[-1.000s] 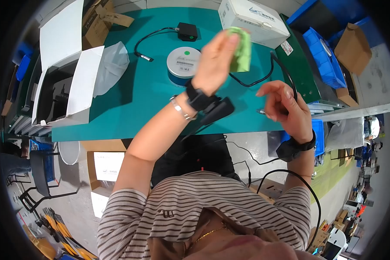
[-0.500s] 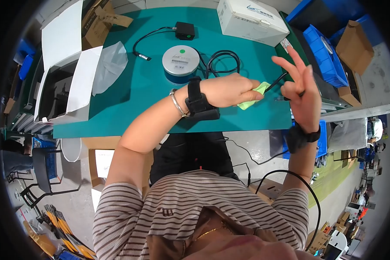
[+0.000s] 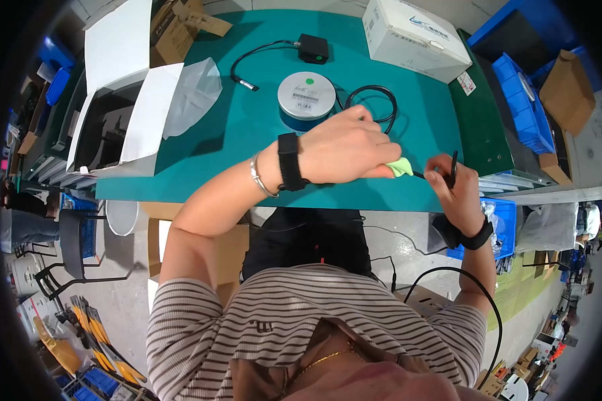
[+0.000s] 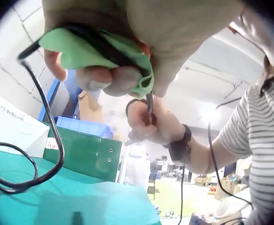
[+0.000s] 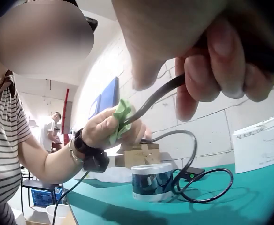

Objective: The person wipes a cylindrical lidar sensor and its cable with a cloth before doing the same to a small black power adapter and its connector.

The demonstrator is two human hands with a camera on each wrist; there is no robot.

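My left hand grips a light green cloth folded round a black cable. In the left wrist view the cable passes through the cloth, between thumb and fingers. To the right, my right hand holds the cable near its end, fingers curled round it; a dark end part sticks out past the fingers in the right wrist view. The cable runs back in a loop on the table to a round device with a silver top, labels and a green dot, standing beyond my left hand.
A small black box with a short connector lead lies at the back of the green table. An open white box and a plastic bag stand left. At the back right are a closed white carton and blue bins.
My left hand came down with the cloth onto the cable, then shifted slightly back left. My right hand lowered from spread, raised fingers and now curls round the cable.
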